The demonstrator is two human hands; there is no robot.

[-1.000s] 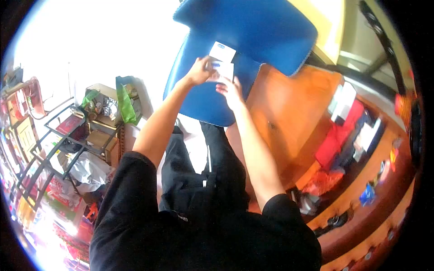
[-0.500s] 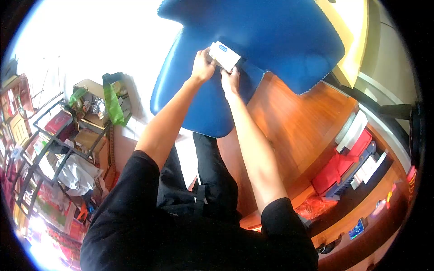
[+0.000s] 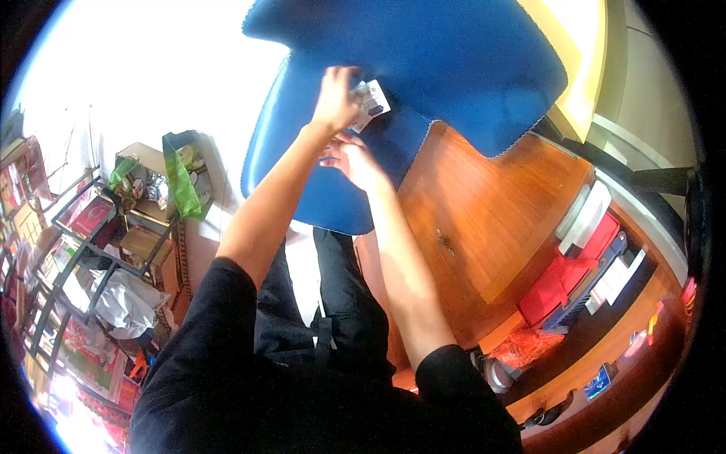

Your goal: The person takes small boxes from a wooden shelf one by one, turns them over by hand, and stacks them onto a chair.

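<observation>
A small white box (image 3: pixel 372 104) with dark print and a blue label is over the blue padded surface. My left hand (image 3: pixel 336 100) is closed at the box's left edge, covering part of it, with the fingertips bent above. Just below, my right hand (image 3: pixel 357 162) points left with its fingers apart and holds nothing. The blue surface (image 3: pixel 469 68) has a stitched edge and spreads beneath both hands.
At the left, a black metal rack (image 3: pixel 72 284) stands near a carton and a green bag (image 3: pixel 184 178). Wooden flooring (image 3: pixel 476 219) lies to the right, beside a shelf with a red bag (image 3: pixel 556 284) and an orange plastic bag (image 3: pixel 527 346).
The box has turned, and its blue label is now toward the lower right. My right hand has let go and moved down and left. My left hand has shifted slightly left and up.
</observation>
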